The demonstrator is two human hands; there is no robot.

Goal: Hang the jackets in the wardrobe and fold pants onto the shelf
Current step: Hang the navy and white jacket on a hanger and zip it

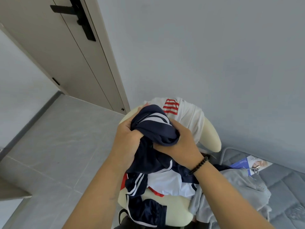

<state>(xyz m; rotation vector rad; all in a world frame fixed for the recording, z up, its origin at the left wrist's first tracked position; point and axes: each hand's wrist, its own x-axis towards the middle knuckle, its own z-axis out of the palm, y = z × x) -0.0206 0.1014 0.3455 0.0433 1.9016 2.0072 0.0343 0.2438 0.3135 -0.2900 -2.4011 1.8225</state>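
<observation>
Both hands grip one navy garment (155, 128) with white stripes above the cream chair (212, 136) — left hand (127, 139) and right hand (183, 142) curl tightly into its bunched cloth. More clothes (165, 182) lie on the chair's seat below.

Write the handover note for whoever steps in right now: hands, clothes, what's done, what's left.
Left hand and right hand both grip a bunched navy garment with white stripes, lifted over the cream chair.
More navy-and-white clothes are heaped on the seat; a white top with red stripes drapes the chair back; a grey garment lies on the bed.
No wardrobe or shelf in view. Nothing visibly hung or folded; all of it remains.
</observation>
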